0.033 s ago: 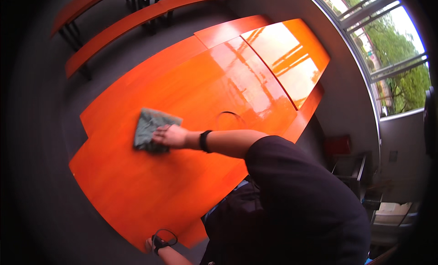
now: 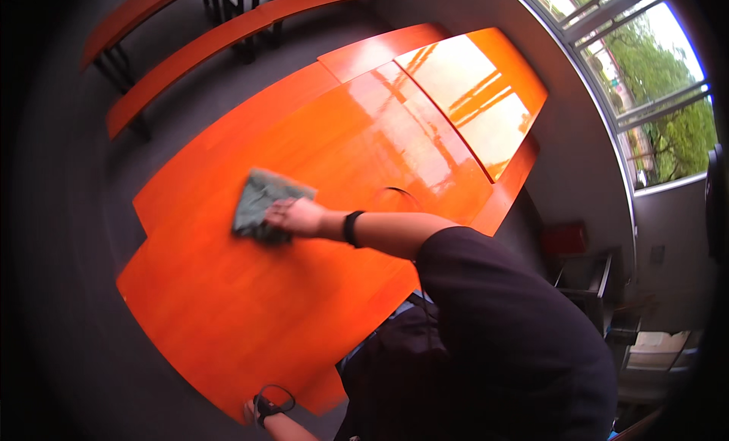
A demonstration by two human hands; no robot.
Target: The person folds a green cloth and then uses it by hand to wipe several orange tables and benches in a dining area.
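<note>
My right hand presses a folded grey-green cloth against the orange tabletop, its fingers closed on the cloth's near right side. A dark band circles that wrist, and a dark sleeve covers the upper arm. At the table's near left corner is my left hand, touching or close to the edge. Its fingers are small and partly hidden, so their grip cannot be made out. A black strap with a thin looped cable is on the left wrist.
A second glossy orange tabletop adjoins at the far right, reflecting window light. Orange benches stand beyond on the grey floor. Another bench runs along the table's far side. To the right are a wall, a window and a red box.
My right hand and the cloth have slid a little to the right and away from me across the tabletop. My left hand stays at the corner.
</note>
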